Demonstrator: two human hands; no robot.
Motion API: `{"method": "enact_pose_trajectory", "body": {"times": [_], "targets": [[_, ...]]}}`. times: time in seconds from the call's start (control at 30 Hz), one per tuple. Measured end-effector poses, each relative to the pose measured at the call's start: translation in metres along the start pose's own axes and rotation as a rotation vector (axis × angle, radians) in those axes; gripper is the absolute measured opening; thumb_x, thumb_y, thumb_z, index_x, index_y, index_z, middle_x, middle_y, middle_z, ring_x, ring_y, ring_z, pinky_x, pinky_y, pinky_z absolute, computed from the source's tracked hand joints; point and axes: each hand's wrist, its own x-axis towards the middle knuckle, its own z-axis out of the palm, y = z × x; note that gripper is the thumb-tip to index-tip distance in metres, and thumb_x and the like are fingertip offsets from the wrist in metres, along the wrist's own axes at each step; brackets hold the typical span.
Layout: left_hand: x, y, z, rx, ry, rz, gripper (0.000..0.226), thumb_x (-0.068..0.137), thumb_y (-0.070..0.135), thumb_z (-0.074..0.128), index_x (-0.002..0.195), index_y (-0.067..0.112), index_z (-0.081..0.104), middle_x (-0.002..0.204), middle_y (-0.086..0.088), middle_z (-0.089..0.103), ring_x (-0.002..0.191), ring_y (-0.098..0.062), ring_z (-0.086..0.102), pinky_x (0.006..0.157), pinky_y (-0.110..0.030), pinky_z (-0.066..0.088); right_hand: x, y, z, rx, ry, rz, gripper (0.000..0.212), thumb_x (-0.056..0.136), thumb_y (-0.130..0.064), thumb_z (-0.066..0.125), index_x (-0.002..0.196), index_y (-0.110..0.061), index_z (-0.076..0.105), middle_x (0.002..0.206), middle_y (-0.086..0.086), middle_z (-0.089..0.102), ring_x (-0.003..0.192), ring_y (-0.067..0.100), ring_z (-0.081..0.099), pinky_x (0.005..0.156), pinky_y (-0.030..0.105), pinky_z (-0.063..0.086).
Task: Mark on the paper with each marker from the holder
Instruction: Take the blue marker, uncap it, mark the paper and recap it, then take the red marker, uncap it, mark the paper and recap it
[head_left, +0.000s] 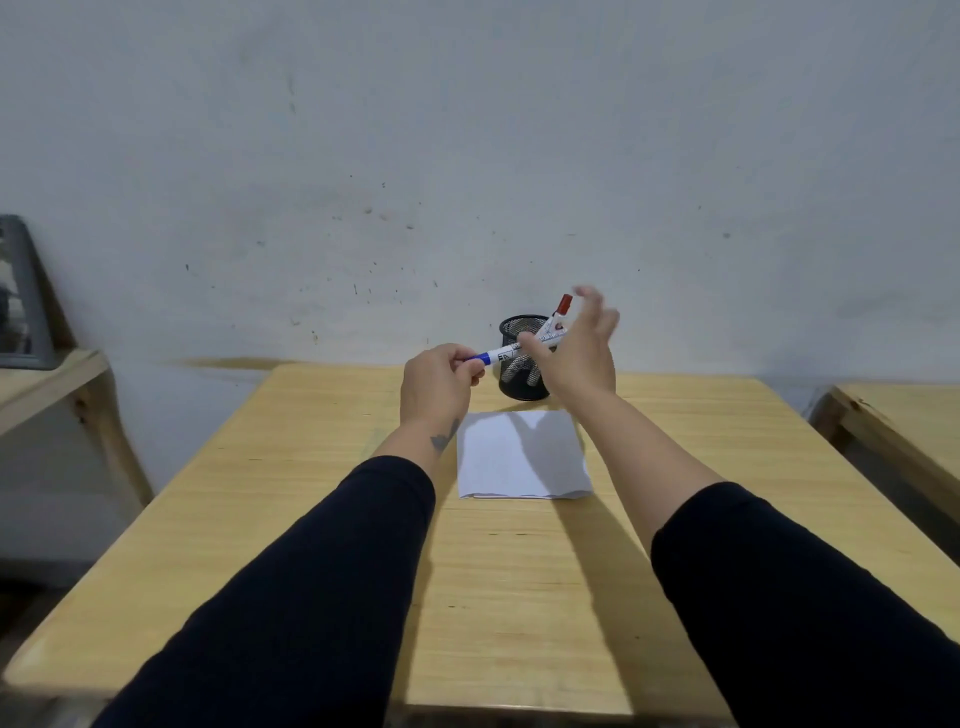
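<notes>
A blue marker (511, 352) is pinched at its capped end by the fingers (470, 370) of the left hand (435, 387), its barrel reaching rightward to the right hand (576, 358), whose fingers are spread and blurred; whether the barrel is gripped cannot be told. Just behind those fingers a red marker (561, 306) is seen standing in the mesh holder (522, 387). Below the fingers the paper (522, 457) lies unmarked on the surface (322, 519). Uncapping appears to be in hand; next, the cap must be pulled free and the tip brought down to the sheet.
</notes>
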Motion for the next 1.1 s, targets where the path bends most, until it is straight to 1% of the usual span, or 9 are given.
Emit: {"method": "enact_pose_trajectory", "body": {"times": [0.13, 0.27, 0.43, 0.53, 0.63, 0.7, 0.8, 1.03, 1.1], "targets": [[0.001, 0.006, 0.004, 0.016, -0.026, 0.032, 0.010, 0.089, 0.013, 0.060, 0.089, 0.016, 0.070, 0.082, -0.004, 0.073, 0.085, -0.021, 0.069, 0.076, -0.029, 0.051, -0.002, 0.013, 0.003, -0.396, -0.105, -0.401, 0.028, 0.090, -0.023, 0.062, 0.118, -0.024, 0.065, 0.121, 0.000, 0.053, 0.107, 0.024, 0.053, 0.074, 0.034, 0.042], [-0.004, -0.002, 0.007, 0.008, -0.076, 0.032, 0.031, 0.093, 0.022, 0.059, 0.123, 0.016, 0.057, 0.116, -0.005, 0.067, 0.108, -0.019, 0.060, 0.084, -0.027, 0.044, 0.002, 0.017, 0.005, -0.450, -0.047, -0.418, 0.022, 0.094, -0.022, 0.056, 0.113, -0.023, 0.068, 0.109, 0.001, 0.063, 0.103, 0.026, 0.057, 0.075, 0.039, 0.048], [-0.014, -0.066, 0.005, 0.479, -0.270, -0.060, 0.069, 0.093, 0.053, 0.043, 0.148, 0.017, 0.024, 0.155, -0.001, 0.031, 0.146, -0.017, 0.018, 0.119, -0.045, 0.013, 0.042, -0.007, -0.001, -0.093, 0.017, -0.266, 0.022, 0.093, -0.020, 0.058, 0.112, -0.014, 0.066, 0.113, 0.007, 0.061, 0.094, 0.024, 0.060, 0.080, 0.032, 0.046], [-0.022, -0.092, 0.006, 0.757, -0.364, -0.045, 0.080, 0.091, 0.065, 0.025, 0.152, 0.016, 0.012, 0.162, 0.003, 0.007, 0.148, -0.012, -0.004, 0.119, -0.048, -0.005, 0.073, -0.017, 0.000, 0.143, 0.081, -0.166, 0.014, 0.091, -0.015, 0.059, 0.104, -0.012, 0.064, 0.100, 0.006, 0.063, 0.082, 0.031, 0.066, 0.080, 0.038, 0.055], [-0.022, -0.095, 0.010, 0.814, -0.357, -0.016, 0.081, 0.088, 0.069, 0.020, 0.152, 0.020, 0.010, 0.162, 0.007, 0.000, 0.148, -0.009, -0.007, 0.119, -0.049, -0.006, 0.093, -0.014, 0.007, 0.237, 0.062, -0.048, 0.011, 0.093, -0.008, 0.054, 0.100, -0.016, 0.054, 0.081, -0.003, 0.056, 0.056, 0.018, 0.065, 0.060, 0.024, 0.057], [-0.022, -0.095, 0.011, 0.819, -0.345, -0.019, 0.081, 0.088, 0.069, 0.021, 0.152, 0.022, 0.010, 0.162, 0.008, 0.000, 0.147, -0.008, -0.007, 0.119, -0.048, -0.006, 0.102, -0.007, 0.018, 0.235, 0.022, 0.036, 0.013, 0.091, -0.006, 0.054, 0.099, -0.017, 0.051, 0.077, -0.003, 0.056, 0.049, 0.012, 0.064, 0.068, 0.037, 0.061], [-0.022, -0.096, 0.011, 0.808, -0.320, -0.018, 0.081, 0.087, 0.069, 0.023, 0.152, 0.023, 0.011, 0.162, 0.010, 0.000, 0.147, -0.006, -0.007, 0.119, -0.047, -0.006, 0.112, 0.006, 0.041, 0.123, -0.055, 0.120, 0.012, 0.085, -0.014, 0.061, 0.093, -0.020, 0.055, 0.091, 0.005, 0.067, 0.078, 0.029, 0.072, 0.078, 0.049, 0.059], [-0.020, -0.096, 0.013, 0.806, -0.306, -0.018, 0.081, 0.086, 0.069, 0.025, 0.152, 0.022, 0.013, 0.161, 0.010, 0.001, 0.147, -0.006, -0.008, 0.119, -0.047, -0.006, 0.116, 0.013, 0.062, -0.231, -0.171, 0.232, 0.011, 0.080, -0.021, 0.067, 0.085, -0.016, 0.060, 0.096, 0.009, 0.072, 0.089, 0.028, 0.069, 0.053, 0.025, 0.037], [-0.020, -0.096, 0.013, 0.805, -0.310, -0.021, 0.081, 0.087, 0.069, 0.025, 0.152, 0.022, 0.013, 0.162, 0.010, 0.001, 0.147, -0.006, -0.008, 0.119, -0.047, -0.006, 0.119, 0.010, 0.062, -0.208, -0.178, 0.237, 0.012, 0.078, -0.020, 0.069, 0.084, -0.015, 0.060, 0.094, 0.011, 0.073, 0.086, 0.029, 0.071, 0.057, 0.026, 0.047]]}}
